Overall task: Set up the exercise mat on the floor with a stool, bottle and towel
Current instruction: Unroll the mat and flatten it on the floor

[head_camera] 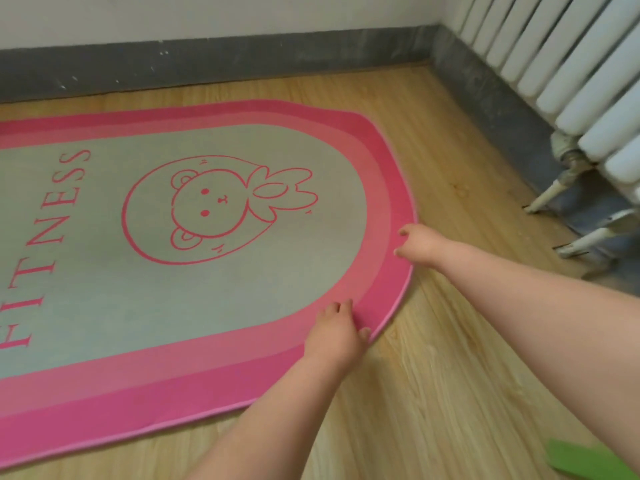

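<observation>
Item: exercise mat [207, 289], pink-bordered, grey centre printed FITNESS beside a bear outline; unrolled flat on the wooden floor [450, 375], far long side running along the grey skirting [207, 64] but apart from it, rounded end towards the radiator [571, 81]. Left hand [334, 327]: laid on the pink border at the near curve of that end, fingers [334, 306] over the band, thumb at the rim; pinching or merely pressing, cannot tell. Right hand [417, 245]: at the tip of the curve, grip apparently closed on the rim, fingertips [401, 233] curled over the edge. Step judged: squaring and flattening the end. Handling advice: draw evenly with both hands, keep the rim low, smooth outward from the centre, avoid buckling the border. Stool, bottle, towel: not in view. Green object [585, 459], lower right corner: unidentified.
</observation>
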The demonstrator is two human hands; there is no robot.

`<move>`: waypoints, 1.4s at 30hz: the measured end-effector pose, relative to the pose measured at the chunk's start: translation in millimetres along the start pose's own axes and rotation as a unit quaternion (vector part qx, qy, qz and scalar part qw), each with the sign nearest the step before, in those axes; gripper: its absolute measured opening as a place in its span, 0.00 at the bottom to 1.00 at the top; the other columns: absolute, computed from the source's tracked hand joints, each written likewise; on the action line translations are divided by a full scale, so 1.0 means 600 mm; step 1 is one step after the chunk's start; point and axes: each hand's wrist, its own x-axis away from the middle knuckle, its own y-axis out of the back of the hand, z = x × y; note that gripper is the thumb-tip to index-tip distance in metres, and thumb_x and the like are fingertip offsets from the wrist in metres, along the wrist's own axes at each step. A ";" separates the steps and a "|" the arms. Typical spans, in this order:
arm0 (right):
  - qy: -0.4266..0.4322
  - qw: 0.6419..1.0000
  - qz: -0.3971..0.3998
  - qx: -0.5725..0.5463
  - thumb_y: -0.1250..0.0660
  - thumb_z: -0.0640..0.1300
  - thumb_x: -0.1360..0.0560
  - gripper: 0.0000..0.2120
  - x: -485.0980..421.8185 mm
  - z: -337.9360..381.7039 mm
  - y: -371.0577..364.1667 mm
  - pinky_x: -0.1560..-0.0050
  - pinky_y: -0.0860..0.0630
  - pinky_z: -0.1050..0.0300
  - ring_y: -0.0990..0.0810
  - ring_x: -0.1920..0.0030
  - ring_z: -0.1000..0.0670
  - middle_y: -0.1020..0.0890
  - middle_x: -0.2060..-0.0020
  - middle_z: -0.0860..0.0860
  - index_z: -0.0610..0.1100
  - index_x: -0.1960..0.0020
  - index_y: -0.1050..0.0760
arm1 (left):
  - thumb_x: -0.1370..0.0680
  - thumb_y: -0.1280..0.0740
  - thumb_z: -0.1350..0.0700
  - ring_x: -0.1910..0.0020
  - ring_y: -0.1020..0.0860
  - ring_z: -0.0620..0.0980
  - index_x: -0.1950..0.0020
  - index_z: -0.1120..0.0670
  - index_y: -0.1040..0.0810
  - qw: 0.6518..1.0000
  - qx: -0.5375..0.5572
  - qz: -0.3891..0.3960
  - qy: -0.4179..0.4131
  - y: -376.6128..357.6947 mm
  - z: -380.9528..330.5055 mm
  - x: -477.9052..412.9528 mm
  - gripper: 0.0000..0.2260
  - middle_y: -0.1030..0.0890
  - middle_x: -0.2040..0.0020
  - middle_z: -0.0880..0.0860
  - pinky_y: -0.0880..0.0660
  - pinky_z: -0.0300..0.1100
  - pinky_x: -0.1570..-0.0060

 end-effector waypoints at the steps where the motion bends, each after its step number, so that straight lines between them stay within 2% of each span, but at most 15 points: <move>1: -0.008 1.000 -0.002 -0.006 0.36 0.39 0.23 0.20 -0.002 -0.004 -0.004 0.39 0.28 0.53 0.26 0.36 0.40 0.26 0.35 0.39 0.36 0.32 0.31 | 0.23 0.37 0.45 0.33 0.33 0.54 0.26 0.53 0.39 1.000 -0.018 -0.004 -0.007 -0.007 0.004 0.002 0.28 0.32 0.31 0.54 0.32 0.49 0.37; 5: -0.062 0.997 -0.027 -0.044 0.39 0.35 0.24 0.22 -0.016 -0.017 -0.024 0.47 0.27 0.56 0.24 0.39 0.40 0.25 0.37 0.38 0.32 0.31 0.36 | 0.26 0.35 0.42 0.35 0.33 0.55 0.29 0.53 0.37 0.991 -0.114 -0.047 -0.054 -0.022 0.006 -0.004 0.30 0.32 0.34 0.54 0.30 0.49 0.39; 7: -0.093 0.992 -0.048 -0.070 0.39 0.35 0.24 0.26 -0.022 -0.021 -0.033 0.43 0.28 0.53 0.26 0.36 0.39 0.29 0.33 0.38 0.33 0.28 0.41 | 0.27 0.33 0.42 0.36 0.34 0.57 0.30 0.54 0.37 0.981 -0.174 -0.045 -0.073 -0.026 0.005 -0.007 0.31 0.33 0.34 0.55 0.32 0.50 0.39; 14: -0.192 0.954 -0.073 -0.216 0.38 0.35 0.25 0.26 -0.045 -0.035 -0.059 0.44 0.26 0.48 0.25 0.39 0.37 0.31 0.33 0.39 0.38 0.29 0.43 | 0.21 0.40 0.55 0.33 0.37 0.66 0.26 0.63 0.44 0.937 -0.331 0.009 -0.111 -0.038 -0.013 -0.009 0.27 0.40 0.28 0.65 0.29 0.55 0.46; 16: -0.200 0.943 -0.070 -0.255 0.37 0.36 0.25 0.25 -0.053 -0.043 -0.069 0.43 0.25 0.48 0.24 0.39 0.37 0.28 0.35 0.39 0.38 0.30 0.40 | 0.21 0.44 0.60 0.33 0.36 0.68 0.26 0.65 0.47 0.936 -0.331 0.016 -0.121 -0.049 -0.019 -0.002 0.25 0.42 0.27 0.66 0.26 0.56 0.49; 19: -0.173 0.947 -0.067 -0.261 0.37 0.36 0.25 0.18 -0.065 -0.057 -0.070 0.44 0.24 0.50 0.22 0.41 0.38 0.22 0.40 0.40 0.38 0.36 0.29 | 0.23 0.43 0.63 0.28 0.42 0.69 0.24 0.61 0.53 0.952 -0.294 0.011 -0.087 -0.069 -0.010 0.019 0.30 0.48 0.24 0.65 0.32 0.60 0.39; 20: -0.165 0.950 -0.070 -0.255 0.39 0.36 0.25 0.16 -0.070 -0.062 -0.065 0.46 0.23 0.50 0.21 0.44 0.38 0.20 0.42 0.39 0.38 0.38 0.26 | 0.24 0.40 0.63 0.28 0.42 0.69 0.23 0.60 0.51 0.958 -0.277 -0.001 -0.076 -0.073 -0.002 0.027 0.33 0.46 0.24 0.65 0.34 0.62 0.37; 22: -0.153 0.953 -0.072 -0.251 0.39 0.35 0.26 0.14 -0.079 -0.071 -0.055 0.46 0.22 0.47 0.19 0.47 0.38 0.19 0.46 0.39 0.37 0.43 0.23 | 0.34 0.28 0.63 0.34 0.31 0.71 0.25 0.58 0.36 0.961 -0.264 -0.018 -0.077 -0.071 0.020 0.038 0.37 0.33 0.28 0.64 0.28 0.65 0.43; 23: -0.149 0.954 -0.075 -0.249 0.40 0.35 0.27 0.14 -0.082 -0.074 -0.052 0.46 0.21 0.45 0.19 0.48 0.37 0.18 0.47 0.39 0.38 0.44 0.22 | 0.37 0.26 0.63 0.36 0.30 0.72 0.26 0.56 0.34 0.958 -0.274 -0.024 -0.078 -0.065 0.032 0.041 0.39 0.31 0.29 0.64 0.27 0.67 0.46; 24: -0.146 0.954 -0.080 -0.248 0.40 0.35 0.27 0.13 -0.084 -0.075 -0.051 0.46 0.21 0.44 0.18 0.49 0.37 0.18 0.48 0.39 0.38 0.46 0.22 | 0.34 0.29 0.63 0.33 0.34 0.74 0.23 0.54 0.42 0.958 -0.276 -0.015 -0.080 -0.061 0.050 0.040 0.41 0.37 0.26 0.63 0.31 0.69 0.42; 26: -0.141 0.954 -0.092 -0.250 0.41 0.35 0.27 0.10 -0.090 -0.075 -0.048 0.48 0.20 0.44 0.18 0.52 0.38 0.18 0.50 0.40 0.40 0.50 0.22 | 0.25 0.42 0.63 0.27 0.52 0.73 0.26 0.51 0.71 0.948 -0.305 -0.016 -0.093 -0.060 0.081 0.028 0.40 0.57 0.22 0.60 0.48 0.68 0.32; 28: -0.134 0.952 -0.105 -0.253 0.41 0.34 0.27 0.09 -0.095 -0.076 -0.042 0.50 0.20 0.44 0.18 0.54 0.39 0.17 0.52 0.41 0.42 0.54 0.24 | 0.24 0.47 0.64 0.26 0.58 0.71 0.32 0.51 0.79 0.942 -0.321 -0.010 -0.097 -0.059 0.085 0.017 0.40 0.63 0.23 0.59 0.52 0.66 0.30; 34: -0.156 0.945 -0.161 -0.239 0.41 0.34 0.28 0.09 -0.107 -0.124 -0.013 0.49 0.21 0.48 0.19 0.52 0.39 0.18 0.52 0.40 0.43 0.56 0.24 | 0.24 0.44 0.65 0.26 0.55 0.71 0.25 0.51 0.71 0.949 -0.289 -0.008 -0.124 -0.075 0.020 -0.013 0.40 0.60 0.22 0.60 0.49 0.66 0.31; 38: -0.169 0.939 -0.193 -0.228 0.41 0.33 0.27 0.12 -0.110 -0.168 0.010 0.46 0.25 0.51 0.20 0.47 0.38 0.18 0.48 0.39 0.40 0.50 0.22 | 0.24 0.44 0.65 0.26 0.53 0.72 0.24 0.53 0.66 0.950 -0.275 -0.001 -0.148 -0.091 -0.036 -0.027 0.38 0.58 0.22 0.61 0.47 0.66 0.31; 42: -0.195 0.931 -0.210 -0.227 0.44 0.33 0.25 0.12 -0.107 -0.200 0.028 0.54 0.27 0.53 0.23 0.55 0.42 0.19 0.51 0.42 0.42 0.51 0.23 | 0.23 0.45 0.64 0.26 0.52 0.72 0.23 0.53 0.64 0.950 -0.273 0.021 -0.154 -0.106 -0.081 -0.035 0.35 0.57 0.22 0.61 0.47 0.66 0.31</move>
